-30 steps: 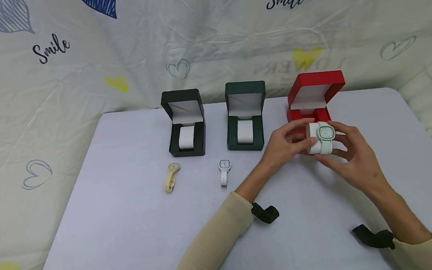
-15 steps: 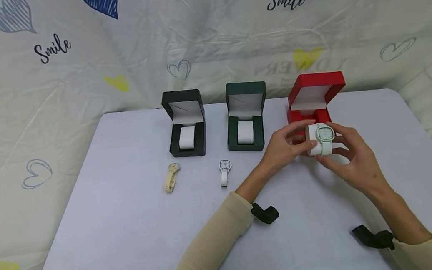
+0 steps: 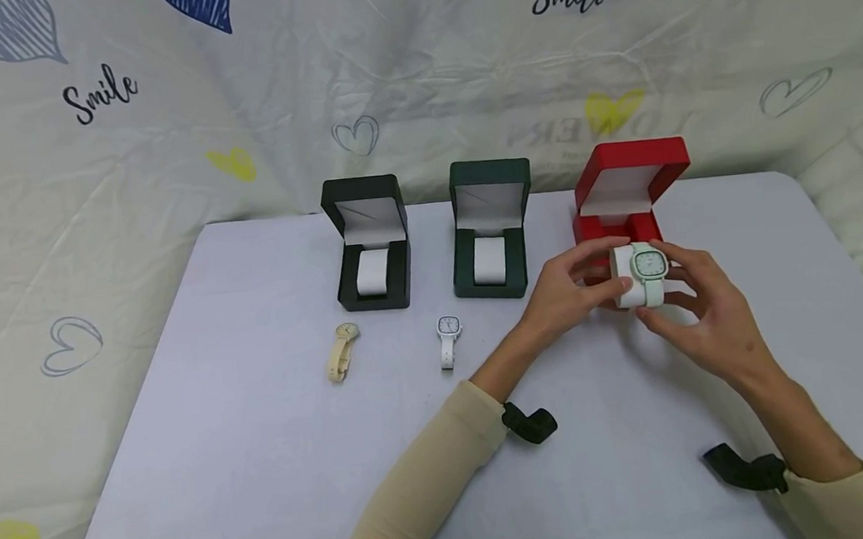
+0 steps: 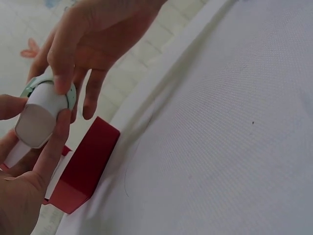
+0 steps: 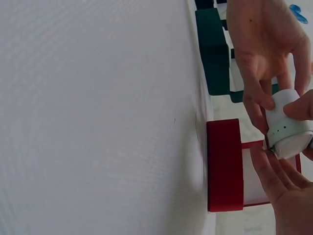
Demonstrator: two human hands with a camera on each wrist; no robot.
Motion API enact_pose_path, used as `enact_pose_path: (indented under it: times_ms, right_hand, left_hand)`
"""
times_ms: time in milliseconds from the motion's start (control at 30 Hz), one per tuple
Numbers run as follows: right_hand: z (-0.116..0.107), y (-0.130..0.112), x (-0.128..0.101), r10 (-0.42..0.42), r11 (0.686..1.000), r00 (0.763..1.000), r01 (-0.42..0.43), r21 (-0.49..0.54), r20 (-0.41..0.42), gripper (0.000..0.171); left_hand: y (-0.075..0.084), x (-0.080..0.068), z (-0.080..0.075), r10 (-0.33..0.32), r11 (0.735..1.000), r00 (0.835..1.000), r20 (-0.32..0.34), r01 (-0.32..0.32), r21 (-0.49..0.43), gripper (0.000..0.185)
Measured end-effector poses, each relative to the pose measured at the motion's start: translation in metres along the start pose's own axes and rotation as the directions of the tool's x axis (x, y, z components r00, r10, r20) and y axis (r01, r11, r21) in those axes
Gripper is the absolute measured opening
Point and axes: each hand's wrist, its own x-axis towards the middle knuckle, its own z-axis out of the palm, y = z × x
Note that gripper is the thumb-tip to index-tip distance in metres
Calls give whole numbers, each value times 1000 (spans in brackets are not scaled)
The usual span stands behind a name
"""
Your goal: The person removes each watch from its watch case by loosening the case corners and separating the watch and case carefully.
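A mint-green watch point(image 3: 651, 265) with a squarish face is strapped around a white watch cushion point(image 3: 625, 278). Both hands hold the pair up in front of the open red box point(image 3: 637, 157). My left hand point(image 3: 564, 292) pinches the cushion's bare left end between thumb and fingers. From the other side, my right hand point(image 3: 708, 308) grips the watch end, thumb below and fingers above. In the left wrist view the cushion's flat end point(image 4: 35, 126) faces the camera. Small holes show in the mint strap point(image 5: 288, 128) in the right wrist view. The hands partly cover the red box's base.
An open black box point(image 3: 373, 294) and an open green box point(image 3: 491, 286) each hold a white cushion. In front of them lie a beige watch point(image 3: 341, 353) and a white watch point(image 3: 448, 342). A patterned sheet point(image 3: 417, 70) hangs behind the white table point(image 3: 264, 448).
The right thumb has slid slightly to the right along the lower edge of the cushion and strap. Both hands otherwise keep nearly the same place, still holding the watch and cushion.
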Motion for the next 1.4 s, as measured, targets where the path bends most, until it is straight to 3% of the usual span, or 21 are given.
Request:
enact_pose_path:
  times_ms: [500,767,1067,1400]
  right_hand:
    - [-1,4,1,-27,1000,1000,27,-16,10,102]
    - [-11,1,3,-57,998,989,56,10,140,106]
    - [-20,1,3,-29,999,980,21,44,198,101]
    - [-20,0,4,9,996,983,-25,83,184,92]
  left_hand:
    - [0,0,-3,14,1000,1000,8,-14,8,52]
    - [2,-2,-4,1,1000,1000,29,-1,-6,48]
    - [0,-3,-5,-1,999,999,53,3,-34,48]
    - [1,-4,-5,-25,998,997,75,29,-47,50]
